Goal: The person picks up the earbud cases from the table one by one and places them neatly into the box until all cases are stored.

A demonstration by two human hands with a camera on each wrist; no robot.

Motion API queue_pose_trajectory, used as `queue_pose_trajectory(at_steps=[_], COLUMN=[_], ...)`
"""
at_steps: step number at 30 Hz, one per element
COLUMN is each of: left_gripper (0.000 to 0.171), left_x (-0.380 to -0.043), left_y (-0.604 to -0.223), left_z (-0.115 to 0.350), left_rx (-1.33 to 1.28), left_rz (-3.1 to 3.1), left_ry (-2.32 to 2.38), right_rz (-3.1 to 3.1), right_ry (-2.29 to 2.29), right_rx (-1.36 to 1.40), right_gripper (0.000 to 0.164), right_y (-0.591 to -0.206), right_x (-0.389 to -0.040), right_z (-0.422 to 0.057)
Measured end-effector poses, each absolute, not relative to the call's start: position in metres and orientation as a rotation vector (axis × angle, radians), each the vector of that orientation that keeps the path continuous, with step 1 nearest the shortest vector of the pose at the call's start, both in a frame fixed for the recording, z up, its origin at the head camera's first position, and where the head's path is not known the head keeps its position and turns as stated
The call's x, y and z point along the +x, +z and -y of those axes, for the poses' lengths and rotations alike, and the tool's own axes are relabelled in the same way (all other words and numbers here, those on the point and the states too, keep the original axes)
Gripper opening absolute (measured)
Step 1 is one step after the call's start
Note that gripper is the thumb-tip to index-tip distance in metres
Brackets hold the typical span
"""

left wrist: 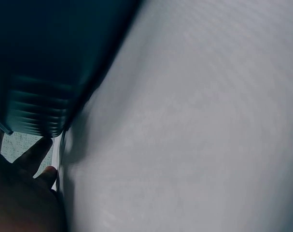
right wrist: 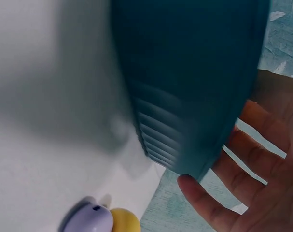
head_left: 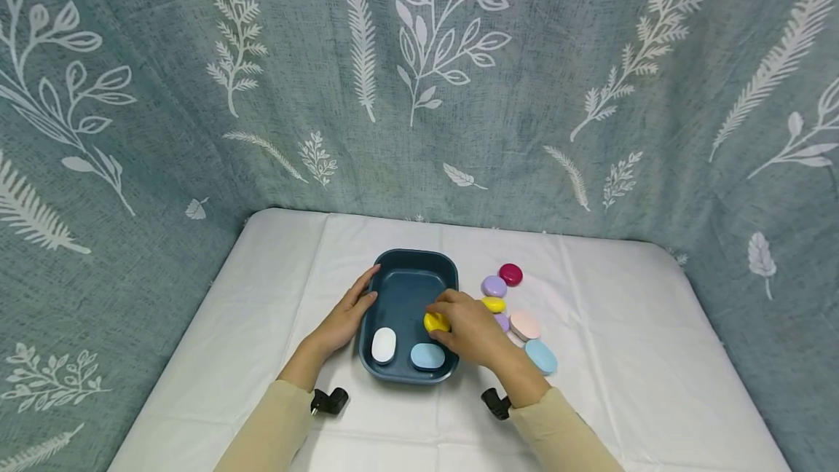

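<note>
Yellow piece (head_left: 435, 323) pinched between thumb and bent fingers of the right hand (head_left: 473, 326), just inside the right wall of the blue tray (head_left: 405, 296). Left hand (head_left: 341, 320), fingers extended, rests against the tray's left wall. Right of the tray, a lilac piece (right wrist: 90, 220) bears a dark mark, too small to read. Tray: rounded corners, ribbed outside. In its near end, smooth rounded white piece (head_left: 384, 345) and light-blue piece (head_left: 428, 357). Beneath the tray, white cloth (head_left: 380, 432); behind it, leaf-patterned fabric (head_left: 282, 42).
</note>
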State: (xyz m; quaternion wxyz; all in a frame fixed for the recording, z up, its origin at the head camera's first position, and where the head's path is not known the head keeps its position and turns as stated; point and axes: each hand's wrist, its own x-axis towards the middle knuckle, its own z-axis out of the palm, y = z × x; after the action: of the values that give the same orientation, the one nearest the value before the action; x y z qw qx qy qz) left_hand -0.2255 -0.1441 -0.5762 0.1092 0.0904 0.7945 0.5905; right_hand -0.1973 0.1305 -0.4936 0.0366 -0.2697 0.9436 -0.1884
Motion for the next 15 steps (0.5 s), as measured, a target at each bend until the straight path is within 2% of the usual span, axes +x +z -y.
queue_pose_trajectory(at_steps=[15], left_gripper=[0.051], left_x=[-0.227], left_y=[-0.579], left_z=[0.144], left_rx=[0.269], left_rz=[-2.342], left_ry=[1.73], right_rz=[-2.865], right_ry=[-0.45], right_rx=[-0.861], right_gripper=[0.039], right_y=[-0.511], right_x=[-0.201], right_z=[-0.126])
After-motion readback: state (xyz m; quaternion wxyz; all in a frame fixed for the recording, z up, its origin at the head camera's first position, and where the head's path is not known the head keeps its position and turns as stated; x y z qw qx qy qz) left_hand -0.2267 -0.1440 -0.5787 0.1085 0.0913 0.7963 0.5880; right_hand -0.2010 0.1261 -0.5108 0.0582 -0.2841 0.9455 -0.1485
